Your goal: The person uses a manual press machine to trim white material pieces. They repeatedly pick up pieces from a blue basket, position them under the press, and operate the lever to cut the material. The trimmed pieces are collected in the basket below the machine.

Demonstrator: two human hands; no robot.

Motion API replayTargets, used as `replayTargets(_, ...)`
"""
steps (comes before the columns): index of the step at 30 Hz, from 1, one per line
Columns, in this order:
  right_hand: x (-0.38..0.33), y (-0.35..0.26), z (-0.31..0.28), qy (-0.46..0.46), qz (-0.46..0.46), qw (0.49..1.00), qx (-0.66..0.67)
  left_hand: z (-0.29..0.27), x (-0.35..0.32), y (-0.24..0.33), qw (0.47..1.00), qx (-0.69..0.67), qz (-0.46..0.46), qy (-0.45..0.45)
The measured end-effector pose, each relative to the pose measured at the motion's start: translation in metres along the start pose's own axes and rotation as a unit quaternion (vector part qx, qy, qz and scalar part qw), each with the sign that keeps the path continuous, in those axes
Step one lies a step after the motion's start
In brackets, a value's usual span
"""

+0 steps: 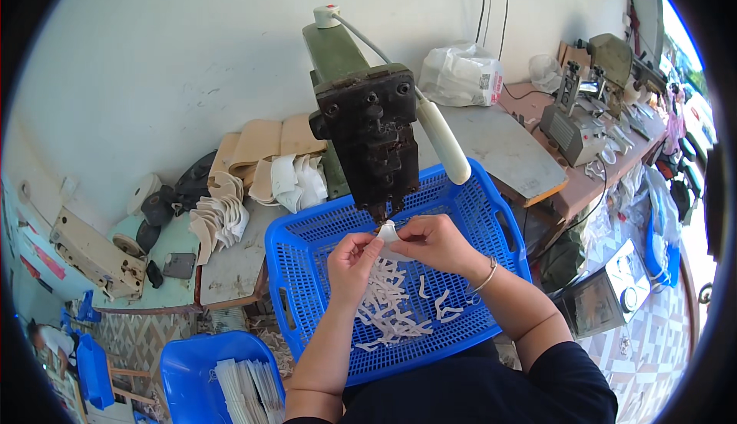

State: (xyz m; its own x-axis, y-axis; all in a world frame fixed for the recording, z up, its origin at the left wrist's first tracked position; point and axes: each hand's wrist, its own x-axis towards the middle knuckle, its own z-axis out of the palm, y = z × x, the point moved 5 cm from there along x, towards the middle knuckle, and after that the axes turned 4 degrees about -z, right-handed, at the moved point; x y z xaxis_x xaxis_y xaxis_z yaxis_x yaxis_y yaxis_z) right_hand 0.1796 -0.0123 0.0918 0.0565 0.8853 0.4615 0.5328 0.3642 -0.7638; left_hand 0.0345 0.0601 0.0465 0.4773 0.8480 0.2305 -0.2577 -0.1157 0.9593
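Between my two hands is a small white curved piece (389, 234), its upper end right at the tip of a dark machine head (372, 140). My left hand (354, 263) pinches its left side with thumb and finger. From the right, my right hand (437, 242) grips the other side, fingers bent. Below my hands stands a blue plastic basket (303, 244) with slotted walls. Many thin white cut strips (391, 305) lie in a heap on its bottom. Whether the machine tip touches the piece I cannot tell.
Stacked white and tan curved pieces (220, 213) lie on the left table. A blue tub (184, 362) with white strips stands at lower left. A sewing machine (96, 255) is farther left. A white plastic bag (461, 75) and a grey machine (572, 132) occupy the right tables.
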Motion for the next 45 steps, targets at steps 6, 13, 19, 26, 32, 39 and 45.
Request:
replayTargets(6, 0.009, 0.003, -0.009, -0.024, 0.028, 0.999, 0.002, 0.0, -0.003, -0.009, 1.0, -0.01, -0.009, 0.019)
replayTargets(13, 0.025, -0.009, -0.019, -0.08, -0.007, 0.996, -0.039, -0.001, -0.007, -0.023, 0.998, -0.035, -0.03, 0.034)
replayTargets(19, 0.04, -0.014, -0.028, -0.14, -0.031, 0.986, -0.083, 0.007, -0.009, -0.016, 1.0, 0.004, -0.001, 0.014)
replayTargets(26, 0.051, 0.003, -0.03, -0.187, 0.061, 0.977, -0.08, 0.015, -0.009, -0.018, 1.0, 0.005, -0.009, 0.003)
replayTargets(32, 0.062, 0.001, -0.027, -0.205, -0.003, 0.974, -0.099, 0.014, -0.008, -0.024, 1.0, -0.002, 0.002, 0.004)
replayTargets(39, 0.036, 0.021, -0.049, -0.098, -0.131, 0.982, -0.093, -0.01, -0.02, -0.035, 0.999, -0.032, 0.033, 0.007)
replayTargets(45, -0.027, 0.074, 0.002, -0.12, 0.209, 0.932, 0.273, -0.056, -0.038, -0.073, 0.994, 0.045, -0.022, 0.096)
